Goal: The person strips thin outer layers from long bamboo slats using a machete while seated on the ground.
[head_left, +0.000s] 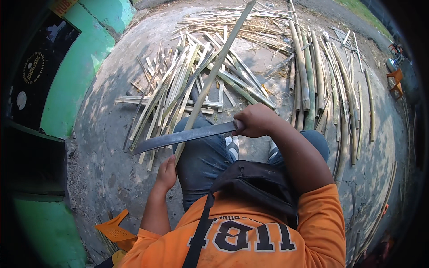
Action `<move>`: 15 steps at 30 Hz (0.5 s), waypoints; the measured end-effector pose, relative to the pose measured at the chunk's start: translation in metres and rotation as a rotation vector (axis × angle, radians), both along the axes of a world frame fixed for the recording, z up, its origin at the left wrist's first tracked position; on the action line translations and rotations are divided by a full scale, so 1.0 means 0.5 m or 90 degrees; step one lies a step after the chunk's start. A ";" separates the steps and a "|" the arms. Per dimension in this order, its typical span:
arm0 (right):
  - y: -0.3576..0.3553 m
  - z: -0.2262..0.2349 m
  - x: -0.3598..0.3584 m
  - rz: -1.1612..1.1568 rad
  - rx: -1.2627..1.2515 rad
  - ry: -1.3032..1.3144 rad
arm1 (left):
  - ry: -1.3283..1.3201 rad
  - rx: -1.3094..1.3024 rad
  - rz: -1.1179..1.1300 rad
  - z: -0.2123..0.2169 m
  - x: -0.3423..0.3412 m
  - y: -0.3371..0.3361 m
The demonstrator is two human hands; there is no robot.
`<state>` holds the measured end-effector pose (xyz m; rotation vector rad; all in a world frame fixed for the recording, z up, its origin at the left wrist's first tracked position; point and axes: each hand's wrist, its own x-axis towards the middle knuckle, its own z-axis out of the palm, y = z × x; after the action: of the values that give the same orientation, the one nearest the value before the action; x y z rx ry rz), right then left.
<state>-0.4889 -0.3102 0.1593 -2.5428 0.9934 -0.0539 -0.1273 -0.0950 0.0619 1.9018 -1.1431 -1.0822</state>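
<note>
Fingers of right hand [254,120] clamped round machete [181,137] handle; left hand [166,173] fingers closed on near end of long bamboo strip [214,73]. Strip pale, flat, slanted across left knee, under the blade. Split bamboo pile [178,89] beyond on concrete ground [103,134].

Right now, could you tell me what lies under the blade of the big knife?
Under the knife runs a long bamboo strip, resting on the person's knee and held by the left hand. Where blade and strip meet is covered.

green wall [76,76], orange chair [396,80], black bag [254,183].
</note>
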 end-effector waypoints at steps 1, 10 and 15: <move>0.001 -0.001 -0.003 0.012 0.025 -0.013 | 0.029 0.002 -0.001 0.006 -0.007 -0.002; -0.022 -0.018 -0.021 -0.105 0.003 -0.065 | 0.058 0.074 0.025 0.044 -0.023 -0.005; -0.014 -0.029 0.002 -0.043 -0.096 -0.008 | -0.004 0.059 0.003 0.054 -0.029 -0.005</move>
<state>-0.4882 -0.3172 0.1446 -2.6401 1.1090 -0.1707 -0.1417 -0.0976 0.0887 1.9801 -1.1084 -1.1447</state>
